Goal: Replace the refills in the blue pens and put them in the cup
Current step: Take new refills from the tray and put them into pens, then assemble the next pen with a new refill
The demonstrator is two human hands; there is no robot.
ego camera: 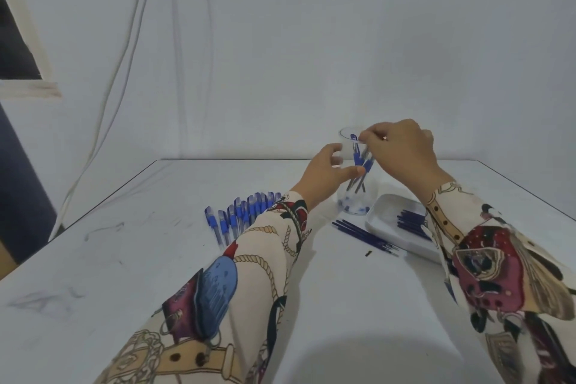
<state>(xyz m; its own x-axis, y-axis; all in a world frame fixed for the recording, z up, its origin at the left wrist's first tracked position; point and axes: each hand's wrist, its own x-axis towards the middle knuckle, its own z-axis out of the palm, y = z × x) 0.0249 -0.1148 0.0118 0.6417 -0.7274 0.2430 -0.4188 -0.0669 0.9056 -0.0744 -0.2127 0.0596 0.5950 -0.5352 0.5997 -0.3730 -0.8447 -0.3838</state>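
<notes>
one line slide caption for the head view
Left hand steadies clear plastic cup while right hand lowers a blue pen in.

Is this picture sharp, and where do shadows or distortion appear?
Head view: soft overall; the right hand over the cup is slightly blurred; a rounded shadow darkens the table at the bottom edge; the wide lens stretches the sleeves.

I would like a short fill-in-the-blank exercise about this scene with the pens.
1. The left hand grips the clear ____.
2. The right hand lowers a pen into the cup from ____.
3. The white tray holds dark blue ____.
4. The row of pens lies on the ____.

Missing words: cup; above; refills; table
</notes>
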